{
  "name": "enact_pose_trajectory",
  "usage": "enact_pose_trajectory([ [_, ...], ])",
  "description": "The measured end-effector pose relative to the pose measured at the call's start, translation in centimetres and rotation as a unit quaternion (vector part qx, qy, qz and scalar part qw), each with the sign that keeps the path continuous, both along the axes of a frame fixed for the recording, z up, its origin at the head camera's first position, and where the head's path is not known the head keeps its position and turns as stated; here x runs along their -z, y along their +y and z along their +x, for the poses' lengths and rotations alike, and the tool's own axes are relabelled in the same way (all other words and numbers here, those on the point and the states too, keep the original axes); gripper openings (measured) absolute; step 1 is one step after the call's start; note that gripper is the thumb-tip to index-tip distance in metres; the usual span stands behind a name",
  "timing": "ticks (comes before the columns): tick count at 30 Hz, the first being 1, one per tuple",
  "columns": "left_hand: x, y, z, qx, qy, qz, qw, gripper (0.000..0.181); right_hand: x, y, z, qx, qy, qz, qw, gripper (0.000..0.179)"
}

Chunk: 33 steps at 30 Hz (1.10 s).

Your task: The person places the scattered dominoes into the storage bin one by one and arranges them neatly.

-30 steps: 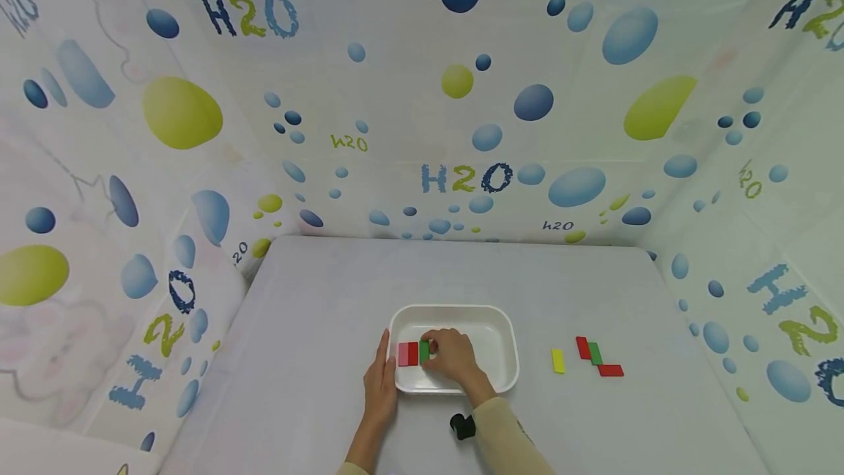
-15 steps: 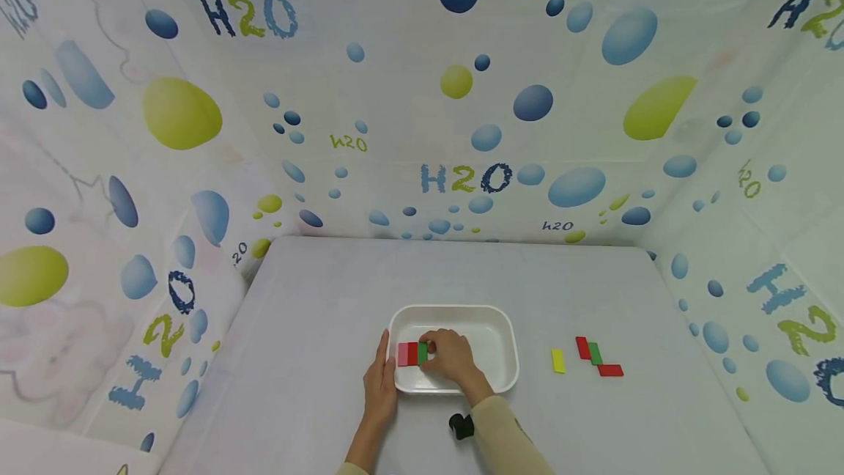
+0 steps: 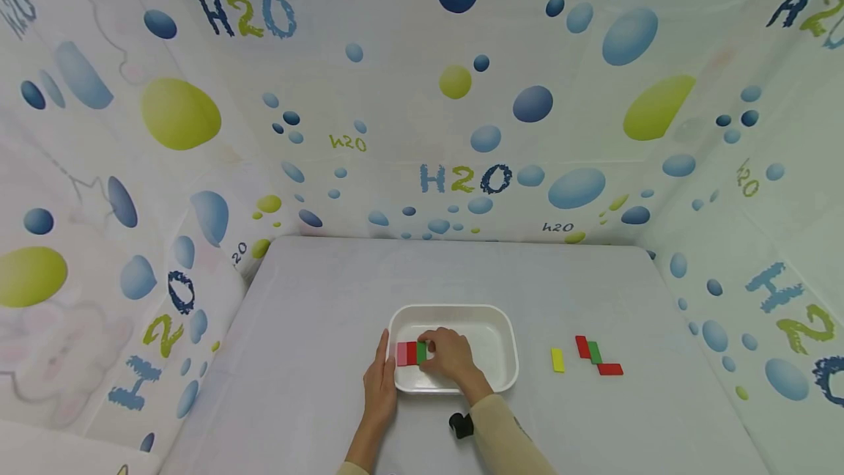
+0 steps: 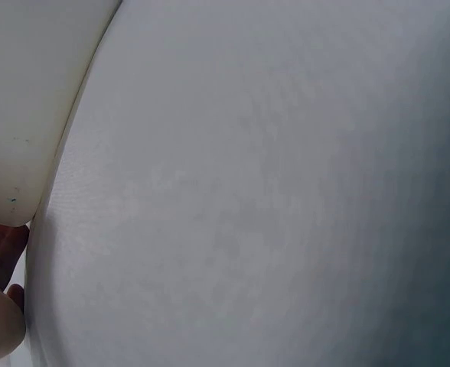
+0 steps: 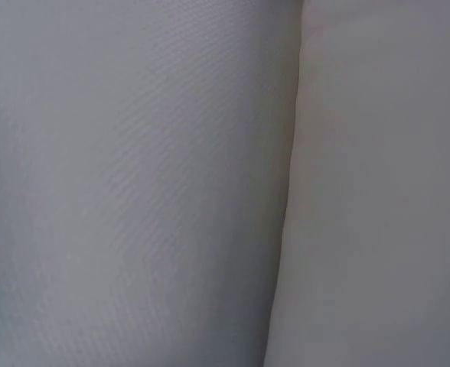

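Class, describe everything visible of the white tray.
The white tray is a shallow, smooth rectangle, perhaps plastic, with rounded corners and a raised rim. It lies flat, open upward, on the pale tabletop. Inside, towards its left end, a pink piece and a red piece lie beside a green piece, pinched by the right hand. The left hand touches the tray's left side.

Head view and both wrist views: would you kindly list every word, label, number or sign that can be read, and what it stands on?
"H2O": patterned backdrop, on its back, left and right sides; some cut off at the right edge.
"h2O": same backdrop, all three sides.
"2O": its left side, near the back corner; first letter not visible.
White tray, colored tiles: none readable.
Wrist views: none readable.
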<state>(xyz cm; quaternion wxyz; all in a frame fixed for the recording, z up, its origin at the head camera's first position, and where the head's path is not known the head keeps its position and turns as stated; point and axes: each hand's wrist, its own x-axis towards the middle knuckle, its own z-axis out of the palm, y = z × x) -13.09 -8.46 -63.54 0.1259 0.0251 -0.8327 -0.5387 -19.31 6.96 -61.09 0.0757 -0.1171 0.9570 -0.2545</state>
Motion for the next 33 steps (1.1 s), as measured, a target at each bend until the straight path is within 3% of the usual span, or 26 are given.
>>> enact_pose_trajectory([
  [10, -0.02, 0.07, -0.08, 0.001, -0.013, 0.008, 0.9999, 0.049, -0.19, -0.1, 0.14, 0.006, 0.001, 0.005, 1.0, 0.045],
  [28, 0.1, 0.09, -0.11, -0.002, -0.006, -0.002, 1.0, 0.048, 0.06, 0.11, 0.32, 0.012, 0.0, 0.001, 0.9999, 0.053],
  [33, 0.04, 0.11, -0.06, -0.004, -0.008, -0.002, 1.0, 0.049, -0.22, 0.46, 0.54, 0.009, 0.02, -0.002, 0.9998, 0.053],
])
